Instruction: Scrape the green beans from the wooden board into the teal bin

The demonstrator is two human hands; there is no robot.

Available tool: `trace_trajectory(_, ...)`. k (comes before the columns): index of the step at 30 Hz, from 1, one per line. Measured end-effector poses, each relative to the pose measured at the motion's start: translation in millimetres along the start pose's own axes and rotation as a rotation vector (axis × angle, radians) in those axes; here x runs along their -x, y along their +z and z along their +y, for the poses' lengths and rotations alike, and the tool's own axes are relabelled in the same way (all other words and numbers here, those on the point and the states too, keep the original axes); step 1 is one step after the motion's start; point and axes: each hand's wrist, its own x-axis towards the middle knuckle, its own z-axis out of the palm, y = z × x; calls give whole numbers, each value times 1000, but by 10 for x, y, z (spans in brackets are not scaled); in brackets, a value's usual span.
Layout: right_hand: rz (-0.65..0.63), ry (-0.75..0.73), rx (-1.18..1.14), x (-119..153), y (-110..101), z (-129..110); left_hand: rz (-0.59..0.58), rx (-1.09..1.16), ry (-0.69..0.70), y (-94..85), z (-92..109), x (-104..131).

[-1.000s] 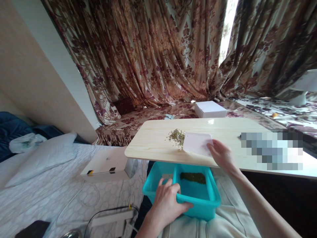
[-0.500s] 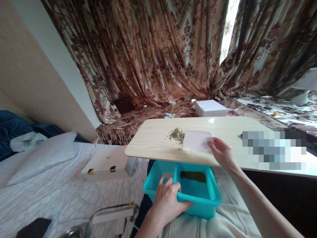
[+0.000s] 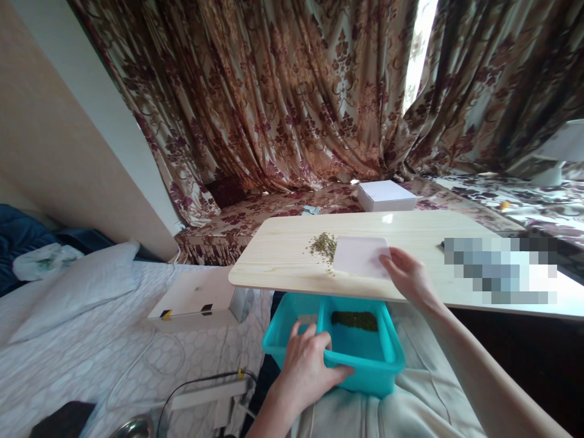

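Between thumb and fingers, my right hand (image 3: pixel 406 272) grips the right end of a thin pale sheet (image 3: pixel 360 256) lying nearly flat over the table. The sheet's left edge meets a loose scatter of small green beans (image 3: pixel 323 246), probably mung beans. My left hand (image 3: pixel 312 359) is clamped on the near wall of a turquoise two-compartment bin (image 3: pixel 374 366), fingers inside and thumb outside. A heap of green beans (image 3: pixel 354 320) lies in the bin's right compartment. In its left compartment is a small pale item (image 3: pixel 307 319), partly hidden by my fingers.
The pale wooden table (image 3: pixel 269 255) ends just above the bin. A blurred-out object (image 3: pixel 497 267) lies on its right side. Behind it stands a white box (image 3: pixel 387 194). Left are a bed (image 3: pixel 91 328), a flat white carton (image 3: pixel 196 298) and a power strip (image 3: pixel 210 394).
The view has shifted slightly. My right hand and the pale sheet have edged a little left against the beans. My left hand keeps its hold on the bin.
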Motion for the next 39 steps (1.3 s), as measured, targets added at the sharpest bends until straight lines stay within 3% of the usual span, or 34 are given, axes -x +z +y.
trace_trajectory(39,-79,-59,28,-38,179,39,6,-10,-17,27,6,9)
